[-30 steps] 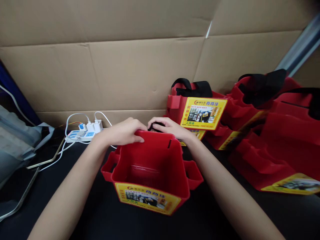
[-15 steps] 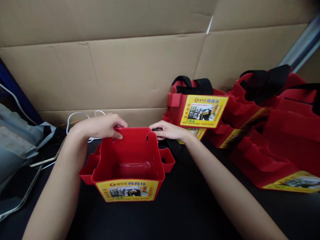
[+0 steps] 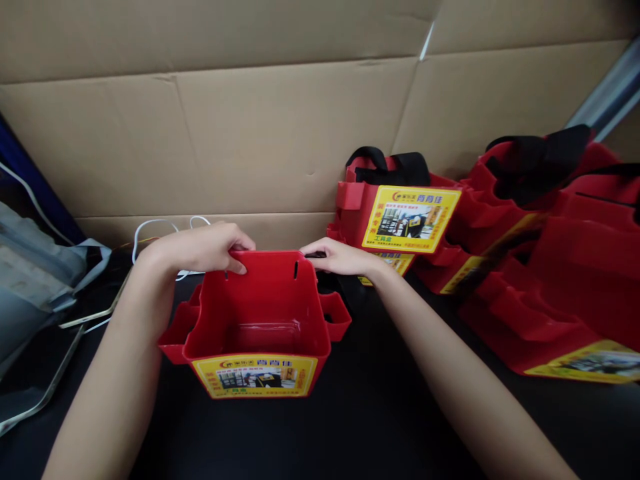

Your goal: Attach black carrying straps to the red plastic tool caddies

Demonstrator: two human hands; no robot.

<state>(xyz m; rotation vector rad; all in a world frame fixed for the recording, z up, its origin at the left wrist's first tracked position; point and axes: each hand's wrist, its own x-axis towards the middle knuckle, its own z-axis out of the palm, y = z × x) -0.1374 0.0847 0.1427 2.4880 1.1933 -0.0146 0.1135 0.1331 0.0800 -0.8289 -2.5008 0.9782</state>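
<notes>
A red plastic tool box [image 3: 260, 333] with a yellow label [image 3: 255, 377] on its front stands on the black surface before me, its inside bare. My left hand [image 3: 220, 250] pinches the top of its back wall near the left slot, thumb inside and fingers behind. At the right corner of that wall, my right hand [image 3: 333, 259] is closed on a black strap [image 3: 315, 255], mostly hidden behind the box. Beside my right fingers, a narrow slot [image 3: 296, 269] shows in the wall. Small side pockets [image 3: 336, 317] stick out left and right.
Stacked red tool boxes [image 3: 350, 200] with black straps [image 3: 415, 167] stand at the right. A cardboard wall [image 3: 250, 147] closes off the back. At the left lie a grey plastic bag [image 3: 35, 273], a white cable [image 3: 137, 233] and a pale-edged flat object [image 3: 45, 393].
Both hands keep their places on the box's back wall, with only slight finger movement on the right. The view has shifted a little.
</notes>
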